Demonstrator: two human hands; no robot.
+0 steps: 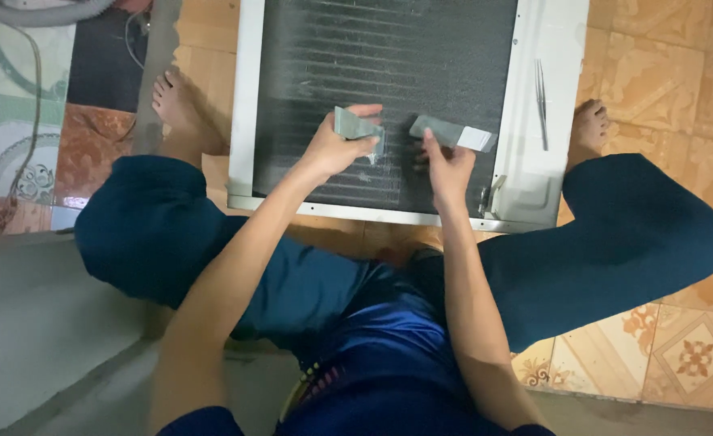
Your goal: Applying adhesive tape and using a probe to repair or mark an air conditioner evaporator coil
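A dark finned coil panel (388, 56) in a white metal frame (243, 105) lies flat on the floor between my legs. My left hand (336, 145) grips a small grey flat tool (355, 127), its edge held on the fins near the panel's lower middle. My right hand (447, 167) holds a second grey flat tool (451, 133) with a pale end, angled just above the fins to the right of the first. The two hands are close together but apart.
Thin metal tweezers (541, 101) lie on the frame's right side. My bare feet (171, 101) flank the panel on patterned tan floor tiles (671, 73). A grey hose (41, 12) and cable lie at the upper left; a grey step (41, 323) is at the lower left.
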